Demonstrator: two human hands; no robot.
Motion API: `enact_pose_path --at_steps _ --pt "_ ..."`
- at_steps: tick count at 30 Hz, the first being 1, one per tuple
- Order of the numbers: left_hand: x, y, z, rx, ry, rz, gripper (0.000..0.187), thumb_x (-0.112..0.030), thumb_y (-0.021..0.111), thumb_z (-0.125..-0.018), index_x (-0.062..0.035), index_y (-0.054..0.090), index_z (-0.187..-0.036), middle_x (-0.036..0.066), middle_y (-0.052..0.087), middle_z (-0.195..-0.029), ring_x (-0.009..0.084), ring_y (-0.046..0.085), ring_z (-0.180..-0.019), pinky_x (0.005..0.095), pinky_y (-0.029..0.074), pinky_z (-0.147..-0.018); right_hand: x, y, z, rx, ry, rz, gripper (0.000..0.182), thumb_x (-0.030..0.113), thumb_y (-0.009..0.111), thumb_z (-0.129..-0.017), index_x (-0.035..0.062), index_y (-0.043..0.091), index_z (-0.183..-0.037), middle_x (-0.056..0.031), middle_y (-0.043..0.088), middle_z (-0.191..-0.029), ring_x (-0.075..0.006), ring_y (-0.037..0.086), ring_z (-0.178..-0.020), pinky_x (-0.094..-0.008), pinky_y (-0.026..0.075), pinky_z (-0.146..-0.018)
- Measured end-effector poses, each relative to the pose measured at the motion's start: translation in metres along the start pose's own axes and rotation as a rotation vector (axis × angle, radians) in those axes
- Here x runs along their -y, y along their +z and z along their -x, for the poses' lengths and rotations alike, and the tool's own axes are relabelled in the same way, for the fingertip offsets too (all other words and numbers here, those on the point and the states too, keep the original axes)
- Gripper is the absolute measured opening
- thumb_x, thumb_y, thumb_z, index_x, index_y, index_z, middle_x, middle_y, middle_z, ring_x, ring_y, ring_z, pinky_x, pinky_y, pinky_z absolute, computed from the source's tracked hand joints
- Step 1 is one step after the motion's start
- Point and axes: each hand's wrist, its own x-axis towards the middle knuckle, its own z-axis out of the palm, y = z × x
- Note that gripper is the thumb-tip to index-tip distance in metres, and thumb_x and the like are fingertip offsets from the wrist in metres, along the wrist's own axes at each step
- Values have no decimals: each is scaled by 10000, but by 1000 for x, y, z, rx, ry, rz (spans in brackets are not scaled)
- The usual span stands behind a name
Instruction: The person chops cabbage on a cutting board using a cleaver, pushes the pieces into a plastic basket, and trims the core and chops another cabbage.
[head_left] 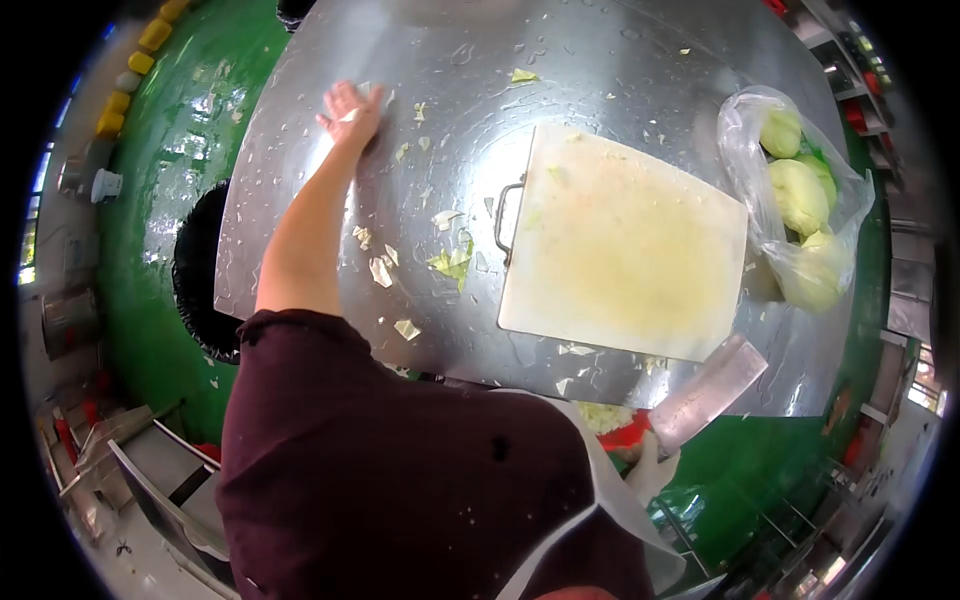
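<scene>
My left hand [352,112] is stretched out over the far left of the steel table [450,90], fingers spread and palm down near small pale scraps. My right hand [652,462], low by my body and partly hidden, is closed round the handle of a cleaver [710,392]. The cleaver's broad blade points up and right, just below the near right corner of a white cutting board [630,240]. Beside that hand, partly behind my apron, a red container [626,432] shows with shredded cabbage [604,416]. Leaf scraps [453,262] lie scattered left of the board.
A clear plastic bag [745,130] with several cabbages [798,195] stands on the table right of the board. A bin lined with black plastic [200,270] stands against the table's left edge. The green floor [200,90] looks wet.
</scene>
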Motion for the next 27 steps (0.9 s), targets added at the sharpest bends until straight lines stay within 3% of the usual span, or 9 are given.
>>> enact_pose_path --at_steps 1,4,7,9,11,15,17,25,27 --pt "-26 -1 -3 151 55 -93 760 -561 373 -979 -68 207 -1532 92 154 -1624 240 124 -1501 538 118 -1185 -5 -4 -2 39 -8 5 307 78 674 -876 -18 492 -1104 -70 560 -736 -135 531 -580 -298 513 -557" --pt "-102 40 18 169 506 -6 788 -597 384 -965 -137 145 -1557 90 156 -1623 225 125 -1501 534 78 -1196 -8 4 8 -10 -19 -89 276 78 671 -876 -5 492 -1068 -62 553 -732 -132 513 -566 -293 520 -557" --pt "-172 40 30 214 691 32 686 -549 375 -988 -158 244 -1537 35 234 -1604 214 152 -1495 524 90 -1202 -10 -12 14 9 -5 94 348 124 657 -880 -16 499 -1157 -77 589 -755 -158 598 -587 -286 517 -559" --pt "-192 35 28 341 816 -38 623 -515 361 -1005 -156 322 -1512 2 279 -1589 214 161 -1492 512 107 -1205 -17 -6 13 -67 -177 80 385 142 671 -885 -16 495 -1189 -79 592 -778 -154 611 -625 -282 512 -574" --pt "-176 51 19 391 962 82 579 -492 332 -1021 -142 386 -1479 -9 312 -1574 216 173 -1488 496 124 -1206 -21 -5 14 -75 -385 218 413 140 676 -884 -17 485 -1215 -75 583 -769 -151 609 -629 -283 515 -581" --pt "-96 19 76 459 1125 183 561 -470 265 -1039 -128 440 -1447 -4 333 -1564 222 184 -1485 481 134 -1208 -17 -5 32 -65 33 -39 294 59 675 -861 -12 506 -1091 -37 516 -700 -129 492 -580 -302 498 -564" --pt "-55 3 126 462 1179 169 591 -488 237 -1034 -124 407 -1466 26 308 -1575 233 174 -1487 488 122 -1209 -24 0 28 -46 22 -68 249 71 653 -880 -11 503 -1061 -42 510 -670 -131 494 -568 -301 506 -562" --pt "-25 -68 260 767 1043 133 774 -704 304 -922 -190 359 -1499 35 321 -1569 235 210 -1479 513 104 -1209 -45 -8 25 75 -60 -41 334 81 633 -906 -27 472 -1179 -75 540 -739 -150 543 -553 -323 569 -556" --pt "-12 -65 242 444 1066 -2 632 -568 427 -953 -197 416 -1464 31 387 -1532 222 282 -1453 507 174 -1191 -40 -8 31 53 -77 -50 340 83 634 -905 -26 469 -1181 -80 545 -756 -152 542 -556 -329 570 -558"
